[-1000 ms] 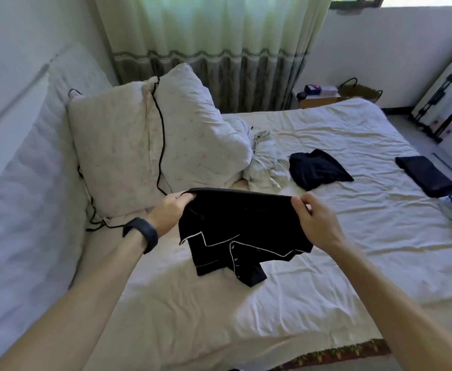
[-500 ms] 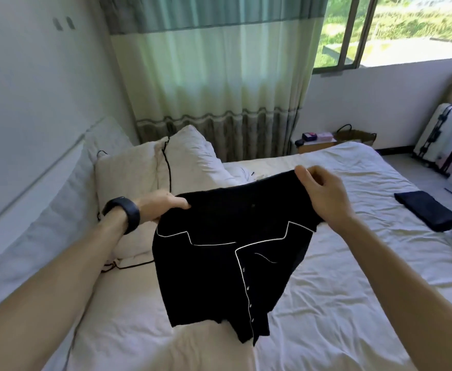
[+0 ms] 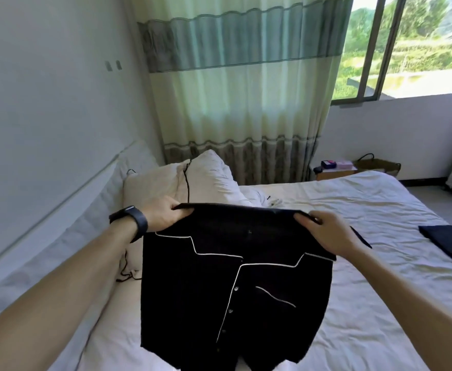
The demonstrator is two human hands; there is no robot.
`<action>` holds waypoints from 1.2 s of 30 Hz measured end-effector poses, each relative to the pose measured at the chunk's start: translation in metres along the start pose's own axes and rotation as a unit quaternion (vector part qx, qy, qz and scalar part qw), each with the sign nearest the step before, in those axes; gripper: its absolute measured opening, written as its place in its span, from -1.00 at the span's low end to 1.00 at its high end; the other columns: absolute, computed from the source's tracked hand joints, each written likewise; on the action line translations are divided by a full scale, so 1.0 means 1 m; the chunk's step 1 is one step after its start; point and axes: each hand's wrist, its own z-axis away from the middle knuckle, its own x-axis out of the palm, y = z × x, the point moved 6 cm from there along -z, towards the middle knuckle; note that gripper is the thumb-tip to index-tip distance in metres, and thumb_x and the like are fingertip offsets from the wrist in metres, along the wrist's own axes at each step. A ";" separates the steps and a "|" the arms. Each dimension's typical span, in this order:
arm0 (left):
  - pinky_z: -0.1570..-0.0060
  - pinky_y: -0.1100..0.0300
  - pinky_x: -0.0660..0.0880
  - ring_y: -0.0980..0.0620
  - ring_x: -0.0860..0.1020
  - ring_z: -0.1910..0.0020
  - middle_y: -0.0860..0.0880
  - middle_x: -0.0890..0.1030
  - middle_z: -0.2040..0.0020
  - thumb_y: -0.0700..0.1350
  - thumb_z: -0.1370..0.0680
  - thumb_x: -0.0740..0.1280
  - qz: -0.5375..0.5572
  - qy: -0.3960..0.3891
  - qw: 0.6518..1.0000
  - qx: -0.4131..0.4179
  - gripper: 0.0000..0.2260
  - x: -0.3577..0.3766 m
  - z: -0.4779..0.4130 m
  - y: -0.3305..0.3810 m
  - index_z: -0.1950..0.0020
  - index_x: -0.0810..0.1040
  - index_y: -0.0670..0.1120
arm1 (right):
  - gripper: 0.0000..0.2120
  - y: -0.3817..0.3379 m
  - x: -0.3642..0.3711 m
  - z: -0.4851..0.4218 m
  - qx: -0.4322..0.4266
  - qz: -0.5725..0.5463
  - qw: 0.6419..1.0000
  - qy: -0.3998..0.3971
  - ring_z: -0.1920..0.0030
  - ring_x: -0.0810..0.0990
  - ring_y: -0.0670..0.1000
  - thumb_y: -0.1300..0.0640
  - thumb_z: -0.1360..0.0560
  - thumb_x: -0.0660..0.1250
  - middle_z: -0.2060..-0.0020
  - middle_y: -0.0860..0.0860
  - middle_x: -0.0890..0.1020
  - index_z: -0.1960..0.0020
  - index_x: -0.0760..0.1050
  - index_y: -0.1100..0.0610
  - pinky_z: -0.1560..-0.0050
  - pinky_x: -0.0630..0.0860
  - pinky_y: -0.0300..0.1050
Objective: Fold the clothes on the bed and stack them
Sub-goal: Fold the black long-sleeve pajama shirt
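A person holds a black button-front pyjama shirt with white piping [image 3: 233,290] up over the white-sheeted bed [image 3: 380,303], where it drooped bunched a second ago. Left hand [image 3: 163,214] and right hand [image 3: 326,231] each pinch a shoulder in curled fingers [image 3: 171,210]. Now hanging open, it looks ready for folding.

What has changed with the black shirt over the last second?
The black shirt went up: a second ago it hung bunched low over the bed; now it is lifted and hangs open at full length, button front towards the camera. The left-hand grip and right-hand grip kept hold of its top edge throughout. The folded dark garment on the bed's right side stayed put.
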 end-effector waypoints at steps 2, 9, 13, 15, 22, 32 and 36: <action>-0.17 -0.03 0.50 -0.10 0.58 0.01 -0.02 0.60 0.12 0.07 -0.62 0.33 0.078 0.082 0.993 0.038 -0.85 -0.009 0.007 0.004 0.09 0.60 0.06 | -0.70 -0.024 -0.021 0.000 -0.041 -0.030 0.996 0.071 0.35 0.57 -0.22 -0.30 -0.52 0.37 0.42 -0.20 0.60 0.27 0.56 -0.14 0.32 0.33 -0.14; 0.45 0.43 0.33 0.18 0.49 0.45 0.09 0.57 0.42 0.20 -0.49 0.43 0.108 0.059 0.992 -0.038 -0.65 -0.001 0.038 -0.030 0.30 0.66 -0.05 | -0.44 0.004 0.008 0.031 -0.030 0.109 0.993 -0.026 0.49 0.45 -0.09 -0.20 -0.64 0.23 0.58 -0.09 0.42 0.41 0.31 0.11 0.31 0.33 -0.05; 0.42 0.30 0.33 0.14 0.42 0.55 0.07 0.45 0.52 0.49 -0.30 0.35 0.060 -0.068 0.989 -0.112 -0.41 0.027 0.059 -0.049 0.54 0.44 -0.01 | -0.53 0.005 -0.004 0.038 -0.088 0.120 0.988 0.047 0.38 0.51 0.00 -0.26 -0.62 0.10 0.45 -0.04 0.49 0.28 0.34 0.06 0.26 0.42 0.04; 0.27 0.26 0.44 0.12 0.55 0.44 0.05 0.58 0.42 0.56 -0.26 0.32 0.020 -0.134 0.980 -0.145 -0.38 0.040 0.072 -0.061 0.44 0.54 -0.02 | -0.59 0.004 -0.002 0.039 -0.103 0.142 0.984 0.042 0.35 0.49 0.03 -0.20 -0.64 0.08 0.40 -0.03 0.49 0.22 0.32 0.06 0.31 0.36 0.03; 0.15 0.24 0.61 -0.03 0.69 0.16 -0.19 0.69 0.04 0.27 -0.31 0.54 0.342 -0.157 0.919 -0.119 -0.51 0.077 0.107 -0.074 0.10 0.74 -0.16 | -0.71 0.004 0.010 0.075 -0.123 0.137 0.978 0.096 0.07 0.49 0.18 0.02 -0.71 0.12 0.16 0.06 0.50 0.08 0.40 0.18 0.13 0.25 -0.03; 0.29 0.30 0.57 0.03 0.70 0.22 -0.11 0.73 0.12 0.35 -0.28 0.54 0.342 -0.110 0.933 -0.023 -0.52 0.079 0.159 -0.070 0.06 0.75 0.00 | -0.58 0.003 -0.019 0.155 -0.097 0.065 0.975 0.187 0.39 0.41 0.05 -0.18 -0.63 0.17 0.44 0.02 0.47 0.26 0.41 0.08 0.32 0.29 -0.24; 0.34 0.29 0.57 0.03 0.69 0.28 -0.11 0.72 0.19 0.44 -0.07 0.57 0.305 -0.159 0.937 -0.056 -0.37 0.071 0.146 -0.078 0.17 0.75 -0.05 | -0.50 -0.012 -0.027 0.139 -0.102 0.065 0.977 0.176 0.31 0.45 0.03 -0.22 -0.63 0.16 0.48 0.04 0.45 0.30 0.39 0.14 0.27 0.29 -0.22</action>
